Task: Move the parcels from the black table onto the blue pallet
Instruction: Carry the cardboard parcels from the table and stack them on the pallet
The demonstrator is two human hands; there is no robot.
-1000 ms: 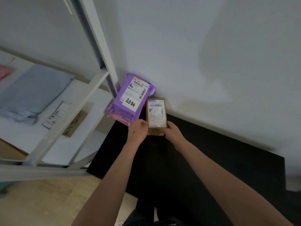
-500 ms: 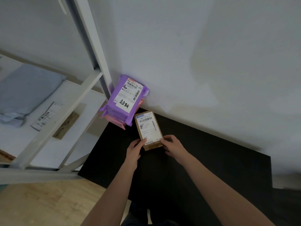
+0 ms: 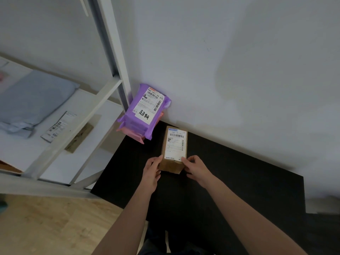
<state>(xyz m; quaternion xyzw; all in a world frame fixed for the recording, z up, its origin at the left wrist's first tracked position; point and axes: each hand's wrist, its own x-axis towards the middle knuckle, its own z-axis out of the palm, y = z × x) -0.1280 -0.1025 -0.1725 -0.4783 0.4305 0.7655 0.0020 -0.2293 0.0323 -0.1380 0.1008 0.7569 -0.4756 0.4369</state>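
Labelled brown box [image 3: 174,144] over black table [image 3: 230,184] — purple parcel [image 3: 142,117] atop pink parcel [image 3: 132,134].

White wall [image 3: 230,52], white shelving [image 3: 73,129], wooden floor [image 3: 55,227].

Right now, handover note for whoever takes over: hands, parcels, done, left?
Hands: left hand and right hand both grip the near end of the brown box, over the black table.
A purple parcel sits on a pink parcel at the table's far left corner by the wall.
The blue pallet is not in view; nothing visibly delivered.
Left: carry the box to the pallet, then the stacked parcels.
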